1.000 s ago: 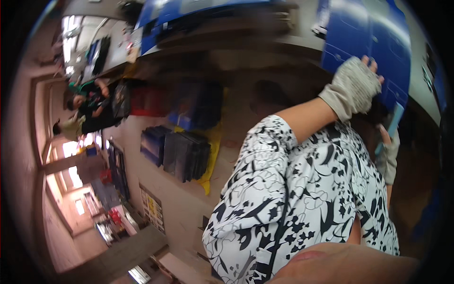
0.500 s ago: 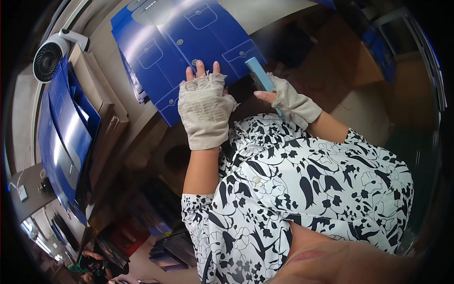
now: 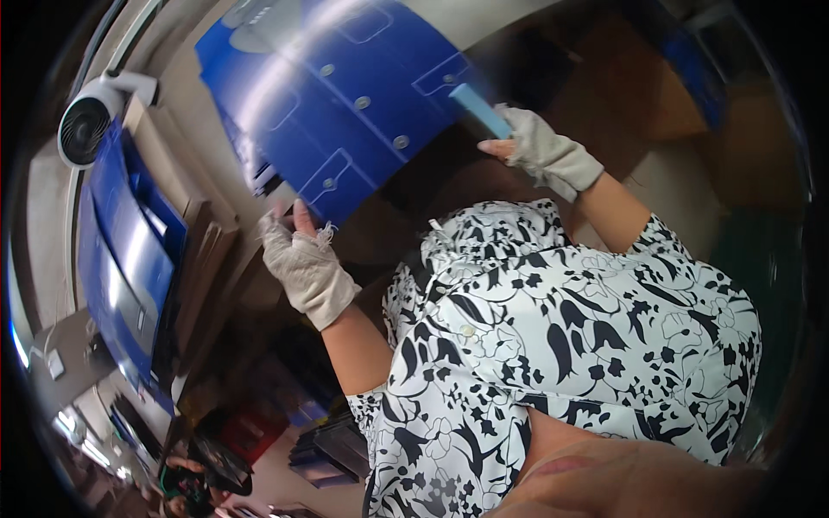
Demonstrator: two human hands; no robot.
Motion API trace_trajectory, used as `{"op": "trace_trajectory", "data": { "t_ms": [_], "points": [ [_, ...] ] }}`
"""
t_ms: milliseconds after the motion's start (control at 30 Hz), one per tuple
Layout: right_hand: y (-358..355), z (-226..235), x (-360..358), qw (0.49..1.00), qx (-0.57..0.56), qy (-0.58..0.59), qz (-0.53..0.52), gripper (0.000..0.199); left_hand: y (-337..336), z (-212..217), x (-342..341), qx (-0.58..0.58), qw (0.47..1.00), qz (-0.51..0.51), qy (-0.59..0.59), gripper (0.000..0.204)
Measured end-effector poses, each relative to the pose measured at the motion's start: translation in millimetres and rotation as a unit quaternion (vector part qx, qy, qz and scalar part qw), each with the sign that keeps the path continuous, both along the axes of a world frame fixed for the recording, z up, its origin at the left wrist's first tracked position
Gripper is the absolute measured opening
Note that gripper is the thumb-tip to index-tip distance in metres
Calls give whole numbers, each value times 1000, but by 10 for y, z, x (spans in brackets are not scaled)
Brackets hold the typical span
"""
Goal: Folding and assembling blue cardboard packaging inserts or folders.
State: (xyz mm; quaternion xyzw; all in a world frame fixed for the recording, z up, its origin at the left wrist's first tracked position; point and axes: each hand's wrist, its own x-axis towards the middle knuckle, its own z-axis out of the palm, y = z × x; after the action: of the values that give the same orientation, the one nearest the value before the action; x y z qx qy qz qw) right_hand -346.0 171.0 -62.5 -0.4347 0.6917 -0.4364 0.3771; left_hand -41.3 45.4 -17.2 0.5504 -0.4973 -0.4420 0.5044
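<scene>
A stack of blue printed sheets (image 3: 345,104), patterned with pockets and round buttons, lies on the work surface in front of me. My left hand (image 3: 304,263), in a frayed off-white fingerless glove, is beside the stack's near left corner. Its visible fingers are apart and slightly blurred; whether they touch the sheets I cannot tell. Gloved the same way, my right hand (image 3: 548,155) is closed around a light blue, flat, bar-shaped tool (image 3: 482,112). The tool points up and left toward the stack's right edge, and its lower part is hidden by the hand.
A small white fan (image 3: 86,129) stands at the far left. Below it, more blue printed sheets (image 3: 129,250) lean beside brown cardboard (image 3: 186,168). Brown boxes (image 3: 648,86) fill the right back. Another person (image 3: 181,479) is at the lower left, beyond a red bin (image 3: 250,436).
My left hand has moved off the middle of the sheets, left to their near corner. My right hand, with the light blue tool, has shifted slightly right and farther away.
</scene>
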Motion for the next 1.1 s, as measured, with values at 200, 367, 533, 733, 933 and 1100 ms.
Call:
{"op": "trace_trajectory", "data": {
  "t_ms": [200, 367, 533, 733, 933, 1100],
  "points": [
    [163, 113, -8, 984, 45, -165, -48, 35, 49, 108, 22, -3, 950, -162, -267, 31],
    [209, -196, -81, 994, 4, -88, 62, 26, 260, -36, -120, 293, 926, -106, 215, 46],
    [160, -50, 319, 988, 10, -100, 120, 27, 272, -246, -273, 287, 891, -182, 299, 38],
    [-44, 32, 492, 985, 39, -109, 131, 27, 320, -258, -395, 295, 861, -199, 362, 32],
    [-79, 17, 468, 981, 28, -101, 164, 29, 375, -115, -388, 255, 891, -230, 298, 41],
    [-55, -76, 385, 985, 23, -35, 168, 35, 265, -496, -578, 260, 898, -237, 265, 32]
  ]
}}
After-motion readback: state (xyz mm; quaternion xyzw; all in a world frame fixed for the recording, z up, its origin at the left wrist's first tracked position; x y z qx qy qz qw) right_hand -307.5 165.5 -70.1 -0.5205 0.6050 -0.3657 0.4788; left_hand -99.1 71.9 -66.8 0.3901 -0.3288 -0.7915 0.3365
